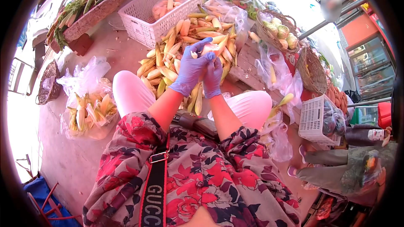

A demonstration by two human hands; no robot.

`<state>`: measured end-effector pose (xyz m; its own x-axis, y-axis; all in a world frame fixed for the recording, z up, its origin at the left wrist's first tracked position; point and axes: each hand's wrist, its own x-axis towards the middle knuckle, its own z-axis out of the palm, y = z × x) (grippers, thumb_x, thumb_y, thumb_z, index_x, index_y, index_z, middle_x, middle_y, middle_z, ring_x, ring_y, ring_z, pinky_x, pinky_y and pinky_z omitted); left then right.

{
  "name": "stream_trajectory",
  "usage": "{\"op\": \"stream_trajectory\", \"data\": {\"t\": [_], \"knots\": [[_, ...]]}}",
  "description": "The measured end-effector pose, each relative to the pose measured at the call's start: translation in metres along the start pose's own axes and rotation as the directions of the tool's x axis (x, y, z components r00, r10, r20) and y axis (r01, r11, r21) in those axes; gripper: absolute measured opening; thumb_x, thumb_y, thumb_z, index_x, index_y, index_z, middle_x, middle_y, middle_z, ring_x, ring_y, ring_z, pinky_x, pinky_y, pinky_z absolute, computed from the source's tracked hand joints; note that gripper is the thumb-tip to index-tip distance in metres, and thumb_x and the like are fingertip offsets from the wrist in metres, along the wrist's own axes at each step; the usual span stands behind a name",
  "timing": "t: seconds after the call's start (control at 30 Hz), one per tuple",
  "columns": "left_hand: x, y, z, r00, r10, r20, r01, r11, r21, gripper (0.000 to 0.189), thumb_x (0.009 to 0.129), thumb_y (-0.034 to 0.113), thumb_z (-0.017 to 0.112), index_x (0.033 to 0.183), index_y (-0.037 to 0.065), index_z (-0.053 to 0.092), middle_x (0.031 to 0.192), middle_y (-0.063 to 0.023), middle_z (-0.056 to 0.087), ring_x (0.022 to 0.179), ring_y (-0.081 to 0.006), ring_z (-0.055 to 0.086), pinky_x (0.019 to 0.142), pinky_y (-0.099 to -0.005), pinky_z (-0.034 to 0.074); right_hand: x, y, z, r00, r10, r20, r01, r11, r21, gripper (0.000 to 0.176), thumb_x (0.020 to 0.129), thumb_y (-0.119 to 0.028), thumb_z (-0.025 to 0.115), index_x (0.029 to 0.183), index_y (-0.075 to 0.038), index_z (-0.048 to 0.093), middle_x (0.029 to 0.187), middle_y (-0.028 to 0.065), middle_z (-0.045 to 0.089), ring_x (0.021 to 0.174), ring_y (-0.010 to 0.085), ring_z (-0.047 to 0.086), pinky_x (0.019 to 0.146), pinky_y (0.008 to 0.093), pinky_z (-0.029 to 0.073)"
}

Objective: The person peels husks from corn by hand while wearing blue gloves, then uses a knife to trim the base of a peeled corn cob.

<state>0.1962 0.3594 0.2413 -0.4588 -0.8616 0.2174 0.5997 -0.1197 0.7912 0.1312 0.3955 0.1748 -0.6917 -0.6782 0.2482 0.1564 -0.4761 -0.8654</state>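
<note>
Both my hands wear blue gloves and meet above a large heap of yellow-green corn ears (168,73). My left hand (190,69) and my right hand (212,75) are closed around a pale pinkish piece (210,49), which looks like an ear of corn. Its lower part is hidden by my fingers. A small whitish bit (194,54) shows by my left hand's fingers. Behind the heap stands a white plastic crate (145,27) with a bag of peeled ears (166,7) inside. More peeled ears lie in a clear bag (229,12) to the right of it.
At left is an open bag of corn (90,113). A tray of green vegetables (94,6) stands at upper left. On the right are a basket of cabbages (280,31), an empty-looking wicker basket (311,71) and a white crate (312,120). A person (336,164) stands at lower right.
</note>
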Motion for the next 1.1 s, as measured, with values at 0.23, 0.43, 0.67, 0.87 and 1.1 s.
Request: {"op": "stream_trajectory", "data": {"t": [0.23, 0.43, 0.67, 0.87, 1.1], "knots": [[0.009, -0.021, -0.012, 0.978, -0.142, -0.151, 0.131, 0.988, -0.080, 0.011, 0.086, 0.011, 0.060, 0.091, 0.001, 0.057, 0.087, -0.0036, 0.060, 0.074, -0.0077, 0.053, 0.068, -0.0214, 0.045, -0.009, -0.001, 0.003, 0.980, -0.191, -0.057, 0.162, 0.929, -0.334, 0.028, 0.087, -0.019, 0.050, 0.106, 0.001, 0.052, 0.094, 0.0055, 0.057, 0.084, 0.0124, 0.052, 0.074, 0.0267, 0.043], [0.005, -0.028, -0.010, 0.905, 0.028, -0.424, -0.030, 1.000, 0.002, 0.012, 0.089, 0.013, 0.057, 0.091, 0.001, 0.055, 0.084, -0.0023, 0.057, 0.075, -0.0087, 0.052, 0.069, -0.0228, 0.046, -0.008, -0.009, 0.007, 0.972, -0.226, -0.067, 0.202, 0.946, -0.254, 0.028, 0.087, -0.020, 0.048, 0.106, 0.001, 0.051, 0.096, 0.0053, 0.056, 0.087, 0.0135, 0.052, 0.076, 0.0281, 0.042], [0.013, -0.031, -0.029, 0.993, 0.048, -0.110, -0.044, 0.998, 0.042, 0.012, 0.092, 0.015, 0.052, 0.092, 0.003, 0.052, 0.088, -0.0020, 0.058, 0.080, -0.0083, 0.051, 0.076, -0.0226, 0.043, 0.001, 0.021, -0.017, 0.997, -0.066, -0.034, 0.059, 0.984, -0.169, 0.025, 0.087, -0.016, 0.046, 0.105, 0.001, 0.051, 0.095, 0.0041, 0.055, 0.082, 0.0104, 0.052, 0.070, 0.0259, 0.044], [0.008, -0.040, -0.039, 0.936, -0.223, -0.271, 0.221, 0.975, -0.040, 0.017, 0.096, 0.025, 0.043, 0.094, 0.009, 0.050, 0.069, 0.0054, 0.042, 0.064, -0.0057, 0.043, 0.063, -0.0204, 0.042, 0.005, 0.041, -0.019, 0.969, -0.132, -0.207, 0.026, 0.894, -0.447, 0.038, 0.085, -0.035, 0.054, 0.096, 0.001, 0.054, 0.080, 0.0104, 0.055, 0.076, 0.0178, 0.053, 0.071, 0.0326, 0.044], [0.005, -0.055, -0.043, 0.995, -0.100, -0.004, 0.093, 0.907, 0.411, 0.017, 0.095, 0.019, 0.045, 0.089, 0.006, 0.055, 0.075, 0.0029, 0.051, 0.051, -0.0024, 0.037, 0.045, -0.0170, 0.032, 0.052, 0.065, -0.063, 0.907, 0.105, -0.407, -0.234, 0.930, -0.282, 0.055, 0.085, -0.052, 0.050, 0.077, 0.001, 0.062, 0.063, 0.0077, 0.057, 0.059, 0.0147, 0.052, 0.056, 0.0313, 0.042]]}}
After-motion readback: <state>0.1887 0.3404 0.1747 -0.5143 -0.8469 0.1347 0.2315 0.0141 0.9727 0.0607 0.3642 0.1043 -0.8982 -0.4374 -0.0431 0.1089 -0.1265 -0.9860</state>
